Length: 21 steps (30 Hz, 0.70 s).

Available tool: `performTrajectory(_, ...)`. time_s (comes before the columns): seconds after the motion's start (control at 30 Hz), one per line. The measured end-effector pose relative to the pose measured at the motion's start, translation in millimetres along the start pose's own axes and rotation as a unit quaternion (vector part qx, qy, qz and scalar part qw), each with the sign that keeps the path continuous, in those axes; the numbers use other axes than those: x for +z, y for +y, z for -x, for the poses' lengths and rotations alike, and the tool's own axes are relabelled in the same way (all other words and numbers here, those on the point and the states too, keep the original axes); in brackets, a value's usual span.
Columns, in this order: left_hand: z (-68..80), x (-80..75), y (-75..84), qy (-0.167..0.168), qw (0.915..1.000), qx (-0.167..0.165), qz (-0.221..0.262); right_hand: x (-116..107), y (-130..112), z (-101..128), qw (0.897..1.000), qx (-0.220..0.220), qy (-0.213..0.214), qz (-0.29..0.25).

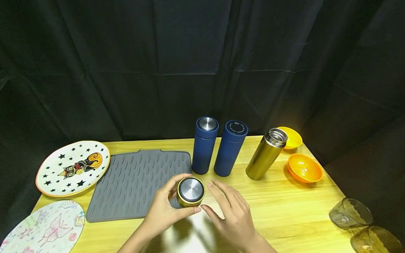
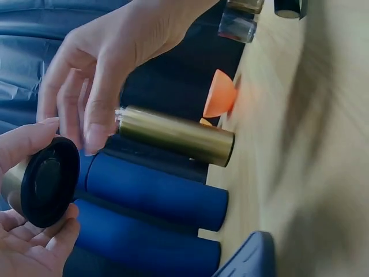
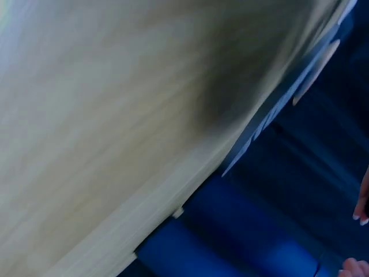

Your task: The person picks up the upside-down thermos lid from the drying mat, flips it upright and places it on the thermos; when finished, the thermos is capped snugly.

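Observation:
My left hand [image 1: 169,207] grips a gold bottle cap [image 1: 191,191] with a silver disc on top, thumb on the near side and fingers round the back. In the left wrist view the cap's dark underside [image 2: 51,182] shows. Just right of the cap, my right hand [image 1: 232,211] is held with fingers spread and relaxed, nothing in them; its fingertips come close to the cap's rim. Farther back stands the gold bottle [image 1: 265,154], uncapped, its steel mouth showing. Two blue bottles [image 1: 204,147] with their caps on stand left of it.
A grey drying mat [image 1: 133,186] lies at the left, with a star-patterned plate [image 1: 69,158] and a butterfly-patterned round plate [image 1: 47,228] beside it. An orange bowl [image 1: 303,168] and a yellow bowl [image 1: 292,137] sit at the back right. Two amber glasses [image 1: 349,214] are near the right edge.

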<state>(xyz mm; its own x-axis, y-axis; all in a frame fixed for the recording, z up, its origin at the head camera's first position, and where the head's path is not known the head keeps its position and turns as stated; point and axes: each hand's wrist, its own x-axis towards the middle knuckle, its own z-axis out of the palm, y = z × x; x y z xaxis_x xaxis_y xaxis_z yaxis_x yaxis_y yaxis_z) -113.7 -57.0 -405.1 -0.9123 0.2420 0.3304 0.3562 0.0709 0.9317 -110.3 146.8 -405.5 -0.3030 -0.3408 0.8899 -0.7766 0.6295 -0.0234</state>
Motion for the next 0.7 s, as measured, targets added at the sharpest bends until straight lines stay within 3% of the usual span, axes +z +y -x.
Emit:
performTrajectory(0.1, -9.0, -2.5, 4.1, -0.001, 0.9999, -0.004, 0.012, -4.5, 10.2, 4.9, 0.993, 0.11, -0.022, -0.025)
performTrajectory(0.2, -17.7, -3.4, 9.2, -0.002, 0.9999, -0.003, 0.014, -9.9, 20.6, 6.9, 0.973, 0.225, -0.026, -0.05)
performTrajectory(0.33, -25.9, -3.2, 15.5, 0.0, 0.9999, 0.0, 0.011, -15.0, 37.6, 5.3, 0.926, 0.373, 0.011, -0.057)
performTrajectory(0.5, -32.8, -1.0, 22.4, -0.005, 0.9999, 0.009, 0.008, -20.7, 75.2, -2.5, 0.855, 0.508, 0.103, -0.02)
performTrajectory(0.6, -34.2, 0.2, 25.3, -0.009, 0.9998, 0.012, 0.01, -22.6, 103.2, -6.3, 0.824, 0.549, 0.138, 0.008)
performTrajectory(0.7, -34.5, 0.8, 28.4, -0.007, 0.9998, 0.014, 0.011, -22.7, 128.7, -6.3, 0.808, 0.572, 0.139, 0.009)
